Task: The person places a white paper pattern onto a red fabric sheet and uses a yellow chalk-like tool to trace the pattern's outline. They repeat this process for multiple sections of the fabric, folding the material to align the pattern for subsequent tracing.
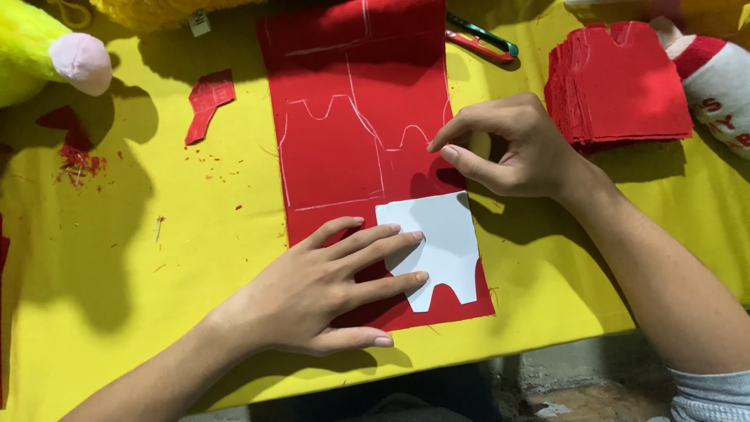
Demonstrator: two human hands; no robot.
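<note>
Where the red cloth [351, 133] is laid flat along the middle of the yellow table [156, 234], white chalk outlines are seen drawn on its upper part.

Item: white paper pattern [441, 250]. It is placed on the lower end of the cloth, near the table's front edge, with notches cut along its bottom side.

Item: left hand [328, 289]. It is spread open, palm down; its fingertips are pressed on the left edge of the pattern, the rest of the hand being rested on the cloth and table.

Item: right hand [508, 152]. It is closed in a pinch just above the pattern, at the right edge of the cloth. A small pale piece of chalk [480, 144] is gripped between thumb and fingers.

Item: stack of cut red pieces [617, 86]. It is set on the table to the right, well apart from the cloth.

Item: scissors [480, 41]. They are laid at the top, just beside the cloth's right edge.

Item: red scrap [207, 101]. It is left on the table left of the cloth, with small red crumbs scattered near it.

Item: yellow plush toy [39, 55]. It is found at the top left corner.
</note>
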